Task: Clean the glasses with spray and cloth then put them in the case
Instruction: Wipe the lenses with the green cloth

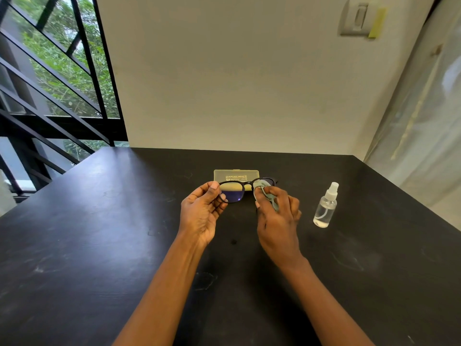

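a pair of black-framed glasses (233,193) is held up above a black table (87,233), just in front of a closed, pale yellow case (237,175) lying flat at the table's 12 o'clock side, near the wall. the frame's end at 9 o'clock is pinched by the left hand (202,211), thumb on top and fingers curled beneath the rim. the lens at 3 o'clock is covered by a grey-green cloth (262,189), which is gripped in the right hand (278,221); the cloth is pressed against that lens by the thumb, with a fold trailing down past the curled fingers. the uncovered lens shows a bluish tint, and part of the case is seen through it. at 3 o'clock from the hands, set apart from them, a clear spray bottle (325,208) with a white nozzle is stood upright on the table, a little liquid visible in its base. printed lettering on the case lid is too small to be read. a barred window (50,71) with greenery behind it is seen at 10 o'clock, and a wall switch (356,20) at 1 o'clock.
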A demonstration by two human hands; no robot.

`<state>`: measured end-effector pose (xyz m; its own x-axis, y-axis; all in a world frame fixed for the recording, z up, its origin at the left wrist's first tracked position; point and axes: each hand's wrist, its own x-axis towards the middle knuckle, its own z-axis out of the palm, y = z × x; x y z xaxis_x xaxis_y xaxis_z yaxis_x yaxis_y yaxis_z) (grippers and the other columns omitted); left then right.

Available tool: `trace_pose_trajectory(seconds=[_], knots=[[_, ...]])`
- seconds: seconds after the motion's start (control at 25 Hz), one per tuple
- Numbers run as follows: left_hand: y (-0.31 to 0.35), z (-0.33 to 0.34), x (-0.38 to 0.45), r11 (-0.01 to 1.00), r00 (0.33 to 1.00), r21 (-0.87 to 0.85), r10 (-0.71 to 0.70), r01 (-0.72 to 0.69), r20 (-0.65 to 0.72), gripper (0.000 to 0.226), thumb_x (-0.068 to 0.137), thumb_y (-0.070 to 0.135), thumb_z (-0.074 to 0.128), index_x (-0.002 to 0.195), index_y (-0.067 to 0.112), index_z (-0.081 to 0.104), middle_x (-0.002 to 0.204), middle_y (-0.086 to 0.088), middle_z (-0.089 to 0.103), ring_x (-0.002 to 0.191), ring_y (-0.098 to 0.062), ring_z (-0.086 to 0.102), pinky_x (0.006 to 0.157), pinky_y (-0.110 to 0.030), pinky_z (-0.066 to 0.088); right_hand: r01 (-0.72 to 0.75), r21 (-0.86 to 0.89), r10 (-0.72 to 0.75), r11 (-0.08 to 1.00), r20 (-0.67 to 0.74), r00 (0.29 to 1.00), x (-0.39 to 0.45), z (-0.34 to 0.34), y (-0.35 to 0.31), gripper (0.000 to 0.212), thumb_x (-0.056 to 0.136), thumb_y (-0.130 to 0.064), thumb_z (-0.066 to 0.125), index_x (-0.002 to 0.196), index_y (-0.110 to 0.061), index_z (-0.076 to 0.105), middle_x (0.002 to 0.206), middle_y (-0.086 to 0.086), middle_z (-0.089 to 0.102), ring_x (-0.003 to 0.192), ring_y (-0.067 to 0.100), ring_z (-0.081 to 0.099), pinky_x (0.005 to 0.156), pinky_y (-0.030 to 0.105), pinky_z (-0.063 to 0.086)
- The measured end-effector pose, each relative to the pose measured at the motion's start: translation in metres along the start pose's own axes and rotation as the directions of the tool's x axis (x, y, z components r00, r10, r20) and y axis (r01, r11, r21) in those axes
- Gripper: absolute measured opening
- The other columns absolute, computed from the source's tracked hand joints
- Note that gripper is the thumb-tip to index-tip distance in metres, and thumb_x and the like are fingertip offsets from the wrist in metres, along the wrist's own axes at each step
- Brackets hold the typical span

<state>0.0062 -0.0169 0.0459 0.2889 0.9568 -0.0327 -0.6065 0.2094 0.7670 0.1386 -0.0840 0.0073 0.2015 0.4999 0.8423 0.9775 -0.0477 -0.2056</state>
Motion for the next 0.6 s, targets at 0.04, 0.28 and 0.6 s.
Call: trace_pose_trajectory(seconds=[0.04,0.28,0.6], knots=[[-0.0001,0.0002,-0.0001,1.000,1.000,-0.001,-0.003,0.003,0.000,0.008,0.086,0.009,0.058,0.087,0.009,0.065,0.061,-0.004,0.064,0.055,-0.011,0.059,0.056,-0.022,0.054,-0.013,0.035,0.013,0.999,-0.002,1.000,-0.0014,-0.0001,0.0016,0.042,0.074,0.001,0.067,0.114,-0.011,0.063,0.123,0.008,0.036,0.102,0.026,0.037,0.072,0.037,0.041],[-0.0011,-0.0001,-0.0001,1.000,1.000,-0.008,-0.026,0.026,0.000,0.008,0.086,0.010,0.058,0.088,0.009,0.066,0.063,-0.004,0.065,0.054,-0.010,0.060,0.055,-0.022,0.055,-0.057,0.135,0.060,0.989,-0.019,0.998,0.0019,-0.0043,0.0087,0.044,0.071,0.015,0.068,0.110,-0.005,0.066,0.122,0.029,0.052,0.096,0.039,0.055,0.077,0.034,0.047],[-0.0020,-0.0025,-0.0009,1.000,1.000,0.012,-0.023,0.023,0.002,0.009,0.086,0.011,0.058,0.090,0.008,0.066,0.068,-0.006,0.063,0.058,-0.012,0.059,0.054,-0.022,0.054,-0.117,0.084,0.119,0.990,-0.019,0.993,0.0075,-0.0033,0.0108,0.040,0.074,0.007,0.064,0.112,-0.005,0.065,0.106,0.022,0.058,0.090,0.037,0.054,0.069,0.043,0.052]])
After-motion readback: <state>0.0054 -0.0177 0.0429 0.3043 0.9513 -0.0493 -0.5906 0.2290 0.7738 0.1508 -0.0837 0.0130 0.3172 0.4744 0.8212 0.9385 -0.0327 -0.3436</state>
